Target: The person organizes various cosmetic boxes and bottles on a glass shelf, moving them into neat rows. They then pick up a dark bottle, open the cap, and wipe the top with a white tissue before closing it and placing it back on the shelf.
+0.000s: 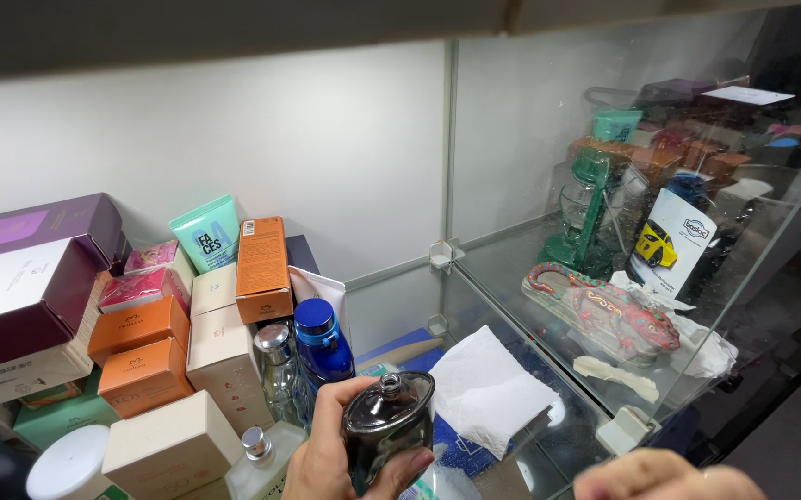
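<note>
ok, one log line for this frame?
left hand: holds dark glass perfume bottle, cap off | right hand: empty, low by glass shelf | white paper towel beside

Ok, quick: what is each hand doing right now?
Left hand: closed around a dark, rounded glass perfume bottle with a bare metal neck.
Right hand: only partly in view at the bottom edge; open or closed cannot be told, nothing visibly held.

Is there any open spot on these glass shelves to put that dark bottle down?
The best bare patch is the glass shelf between the back wall and the painted lizard. Below it, the white paper towel lies flat with nothing on it. The left side is packed with boxes and bottles, right where the left hand holds the dark bottle.
</note>
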